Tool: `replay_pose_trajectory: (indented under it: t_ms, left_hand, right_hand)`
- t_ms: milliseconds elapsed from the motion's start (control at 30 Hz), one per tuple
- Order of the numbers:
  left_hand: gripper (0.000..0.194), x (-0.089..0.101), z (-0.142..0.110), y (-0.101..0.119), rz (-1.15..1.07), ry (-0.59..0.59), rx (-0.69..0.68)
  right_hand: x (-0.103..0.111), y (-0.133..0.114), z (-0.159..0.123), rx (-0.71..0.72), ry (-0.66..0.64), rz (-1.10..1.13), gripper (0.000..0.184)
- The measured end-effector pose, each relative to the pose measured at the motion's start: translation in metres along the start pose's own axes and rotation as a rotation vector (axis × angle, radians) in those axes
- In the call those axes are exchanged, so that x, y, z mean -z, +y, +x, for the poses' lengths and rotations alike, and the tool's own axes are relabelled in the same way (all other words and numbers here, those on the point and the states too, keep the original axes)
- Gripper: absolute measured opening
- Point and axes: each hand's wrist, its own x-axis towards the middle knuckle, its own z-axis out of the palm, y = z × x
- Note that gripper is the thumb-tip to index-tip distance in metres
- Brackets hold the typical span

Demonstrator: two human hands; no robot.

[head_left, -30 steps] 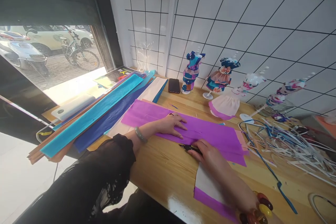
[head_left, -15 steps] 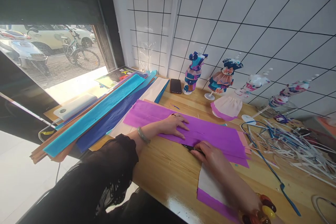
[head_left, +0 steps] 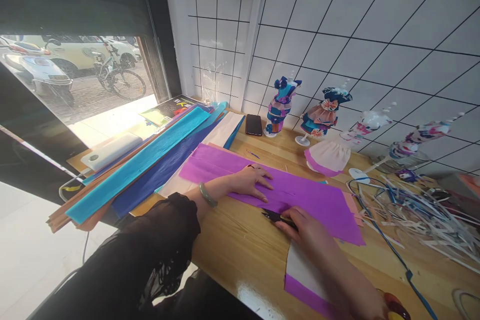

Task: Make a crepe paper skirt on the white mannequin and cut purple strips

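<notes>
A long purple sheet [head_left: 300, 187], thin like crepe paper or cloth, lies across the table with a crease along it. My left hand [head_left: 250, 181] is pressed flat on its middle, fingers spread. In my right hand [head_left: 303, 222] is a pair of black scissors [head_left: 273, 215], the tips pointing left at the sheet's near edge. Fingers hide most of the handles. Under my right forearm lies a white piece with a purple border [head_left: 302, 270], partly covered. Peach material [head_left: 352, 205] shows beneath the purple sheet's right end.
Turquoise, blue and brown strips [head_left: 142, 165] lie at the left beside a white power strip [head_left: 112, 151]. A phone [head_left: 254, 125] and several small dressed mannequins [head_left: 280, 107] stand along the wall. Tangled white and blue strips [head_left: 423, 215] cover the right side. The table's front edge [head_left: 221, 280] is close.
My right hand and the scissors have drawn back slightly from the sheet, so more of the blades shows. My left hand stays on the sheet. The whole view has shifted a little.
</notes>
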Motion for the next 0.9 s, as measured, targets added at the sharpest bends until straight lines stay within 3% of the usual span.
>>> replay_pose_trajectory:
  t_ms: [233,600,900]
  left_hand:
    - [0.045,0.0,0.001,-0.002,-0.005,-0.014,-0.003]
    - [0.045,-0.001,0.001,-0.002,0.009,-0.025,-0.013]
    - [0.046,-0.002,0.001,-0.004,0.041,-0.017,-0.038]
  right_hand:
    - [-0.001,0.01,-0.014,-0.051,0.037,0.003,0.022]
    - [-0.007,-0.01,0.016,0.014,-0.035,0.0,0.022]
    - [-0.014,-0.007,0.02,0.055,-0.027,0.018,0.022]
